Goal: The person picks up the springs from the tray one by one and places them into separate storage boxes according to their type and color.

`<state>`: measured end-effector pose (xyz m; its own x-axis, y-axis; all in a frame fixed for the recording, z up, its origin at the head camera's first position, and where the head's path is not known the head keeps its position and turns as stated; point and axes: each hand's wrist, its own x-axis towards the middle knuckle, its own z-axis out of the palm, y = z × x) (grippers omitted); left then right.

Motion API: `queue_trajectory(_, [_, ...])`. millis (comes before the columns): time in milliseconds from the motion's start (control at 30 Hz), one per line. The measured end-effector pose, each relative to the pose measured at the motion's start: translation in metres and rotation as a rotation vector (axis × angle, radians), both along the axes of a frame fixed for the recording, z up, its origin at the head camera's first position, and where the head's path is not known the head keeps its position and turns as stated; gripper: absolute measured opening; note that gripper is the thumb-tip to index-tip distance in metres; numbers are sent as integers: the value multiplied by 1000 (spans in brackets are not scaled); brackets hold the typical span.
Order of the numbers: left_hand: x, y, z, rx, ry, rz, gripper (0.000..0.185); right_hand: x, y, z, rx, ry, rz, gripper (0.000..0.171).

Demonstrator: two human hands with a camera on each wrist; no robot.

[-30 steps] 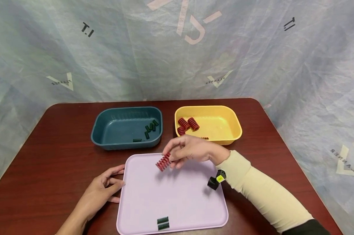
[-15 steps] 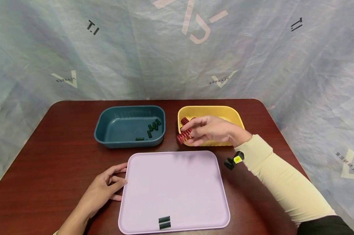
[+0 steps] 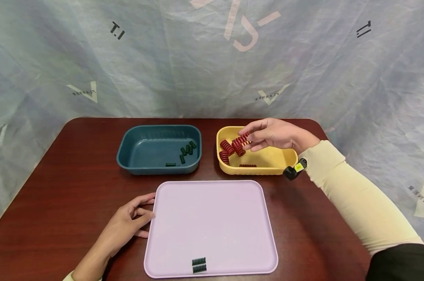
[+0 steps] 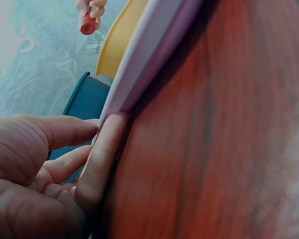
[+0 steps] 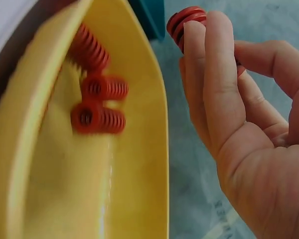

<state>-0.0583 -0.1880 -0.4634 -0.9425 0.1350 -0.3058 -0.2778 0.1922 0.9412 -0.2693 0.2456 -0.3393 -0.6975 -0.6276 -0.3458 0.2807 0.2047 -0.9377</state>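
My right hand [image 3: 264, 136] hovers over the yellow bin [image 3: 285, 158] and pinches a red spring [image 3: 241, 138] between thumb and fingers; the right wrist view shows the red spring [image 5: 185, 21] at the fingertips [image 5: 202, 35] above the yellow bin [image 5: 144, 149]. Several red springs [image 3: 227, 150] lie in the bin's left end. My left hand [image 3: 134, 216] rests on the table, fingers touching the left edge of the lilac tray [image 3: 212, 218]; the left wrist view shows a finger [image 4: 102, 159] against the tray's rim [image 4: 154, 45]. Two dark green springs [image 3: 199, 265] lie at the tray's near edge.
A teal bin [image 3: 141, 150] with several dark green springs [image 3: 185, 150] stands left of the yellow bin. Everything sits on a dark red-brown table [image 3: 68, 171] with a rounded far edge. A crinkled printed sheet [image 3: 198, 58] forms the backdrop.
My right hand carried the red spring from above the tray's far edge up and to the right, over the yellow bin. The left hand stayed at the tray's edge.
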Motion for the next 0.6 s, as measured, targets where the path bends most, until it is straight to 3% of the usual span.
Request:
queue_trajectory(233, [0, 0, 0, 10, 3, 3, 59, -23, 8, -7, 73, -24, -57, 36])
queue_trajectory(600, [-2, 0, 0, 15, 8, -5, 59, -47, 13, -26, 204, -87, -41, 46])
